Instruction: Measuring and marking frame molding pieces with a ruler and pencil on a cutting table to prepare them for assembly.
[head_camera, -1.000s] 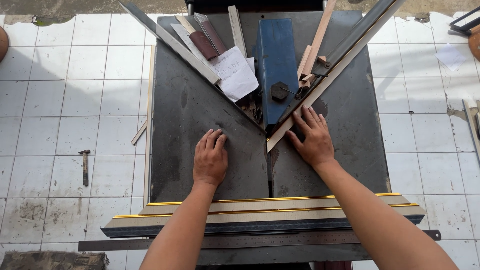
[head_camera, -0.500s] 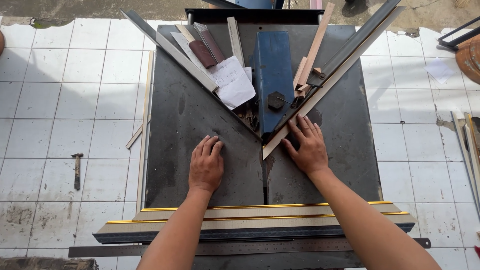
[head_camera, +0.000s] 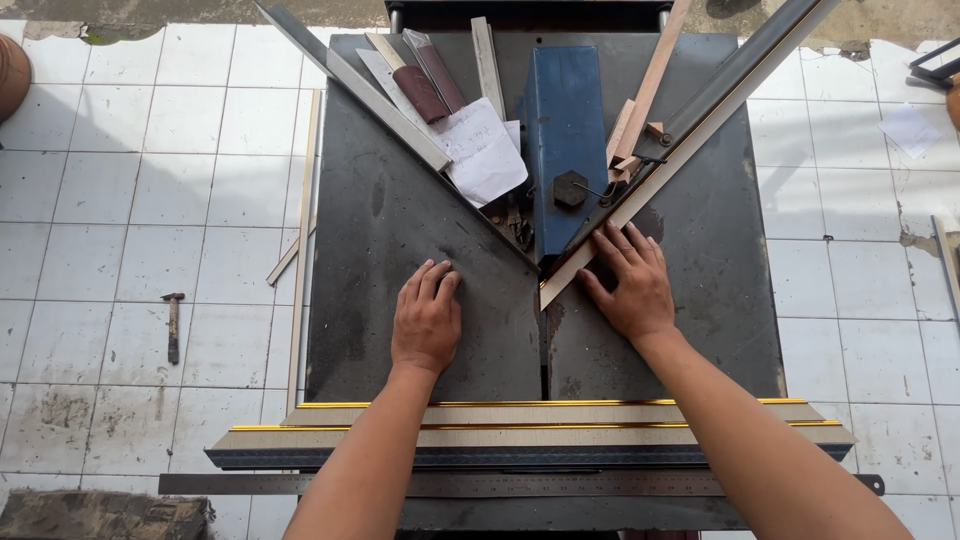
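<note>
Dark steel saw table (head_camera: 400, 230) fills the head view, standing on white floor tiles (head_camera: 120, 200). I log only 1 view.

Left hand (head_camera: 425, 320): flat on the left half of the table, palm down, fingers together and extended, holding nothing. It sits just near of the left angled fence (head_camera: 400, 110), not touching it.

Right hand (head_camera: 630, 285): fingers spread wide, pressing down on a pale moulding strip (head_camera: 690, 140). The strip runs diagonally from the far right corner down to the table centre, lying along the right angled fence; its cut end sits just left of the right hand, beside the central slot (head_camera: 544, 340).

Blue blade guard (head_camera: 565, 130) stands far of the slot, between the 2 fences. White paper (head_camera: 485, 155) and a brown sanding block (head_camera: 420, 90) lie to its left; short wood offcuts (head_camera: 625, 135) lie to its right.

Near edge: 2 long moulding lengths with gold trim (head_camera: 530, 425) lie across the table, a steel ruler (head_camera: 500, 484) just near of them.

Hammer (head_camera: 173, 325) lies on the tiles, well left of the table.
</note>
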